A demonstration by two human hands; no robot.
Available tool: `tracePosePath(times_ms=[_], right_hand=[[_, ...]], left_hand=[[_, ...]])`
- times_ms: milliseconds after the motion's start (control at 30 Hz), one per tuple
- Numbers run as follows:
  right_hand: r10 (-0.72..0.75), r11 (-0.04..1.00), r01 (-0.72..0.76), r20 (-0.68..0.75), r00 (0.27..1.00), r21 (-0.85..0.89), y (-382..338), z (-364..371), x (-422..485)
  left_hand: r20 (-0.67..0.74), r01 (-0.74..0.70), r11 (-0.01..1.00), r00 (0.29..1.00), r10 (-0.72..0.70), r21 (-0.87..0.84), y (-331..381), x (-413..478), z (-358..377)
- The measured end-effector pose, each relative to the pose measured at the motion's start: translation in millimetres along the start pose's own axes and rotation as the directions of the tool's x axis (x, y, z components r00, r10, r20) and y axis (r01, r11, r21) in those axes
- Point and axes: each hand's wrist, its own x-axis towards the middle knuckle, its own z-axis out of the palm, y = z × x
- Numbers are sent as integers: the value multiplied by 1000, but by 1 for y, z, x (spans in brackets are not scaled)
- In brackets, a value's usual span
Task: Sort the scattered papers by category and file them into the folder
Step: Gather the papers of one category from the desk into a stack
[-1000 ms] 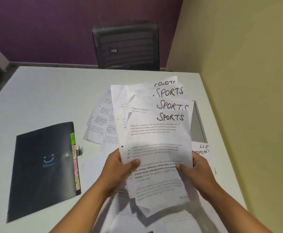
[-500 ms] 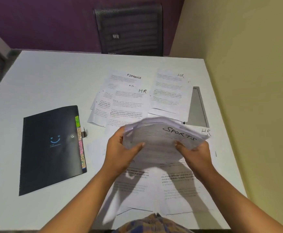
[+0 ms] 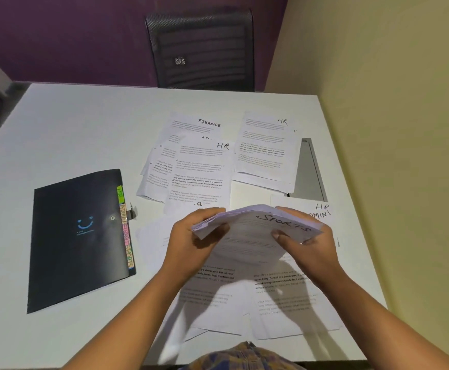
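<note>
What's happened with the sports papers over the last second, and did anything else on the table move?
The SPORTS stack, earlier held up fanned out, has been gathered into one bundle and tipped down flat over the table. The left hand and right hand gripped its sides throughout. The black folder stays closed, and the loose sheets have not moved.

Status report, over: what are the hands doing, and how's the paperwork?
SPORTS stack gripped by left hand and right hand. Closed folder lies at left. Under the hands, loose sheets; nothing between stack and folder.
</note>
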Motion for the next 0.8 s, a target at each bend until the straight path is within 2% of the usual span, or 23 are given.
tracePosePath(times_ms=[133, 300, 367, 467, 533, 633, 733, 800], right_hand=[[36, 999, -36, -22, 999, -3, 8, 0, -1], [19, 997, -12, 87, 996, -73, 10, 3, -2], [19, 996, -12, 79, 997, -87, 9, 1, -3], [-19, 993, 21, 21, 1000, -113, 2, -7, -7], [7, 990, -5, 20, 1000, -139, 2, -8, -8], [169, 948, -140, 82, 982, -285, 6, 3, -7], [91, 945, -39, 146, 985, -325, 17, 8, -1], [13, 937, 25, 109, 994, -348, 21, 6, 4]], left_hand=[[13, -4, 1000, 1000, 4, 15, -6, -1, 3], [23, 43, 999, 999, -43, -3, -16, 1, 6], [29, 34, 999, 999, -35, 21, -14, -1, 6], [5, -58, 998, 998, 58, 20, -9, -2, 3], [-1, -81, 996, 997, 81, 38, -7, -3, 1], [51, 93, 995, 994, -95, 30, -22, -3, 3], [43, 159, 986, 986, -162, 53, -31, 1, 7], [39, 164, 986, 986, -164, 0, -23, 6, 5]])
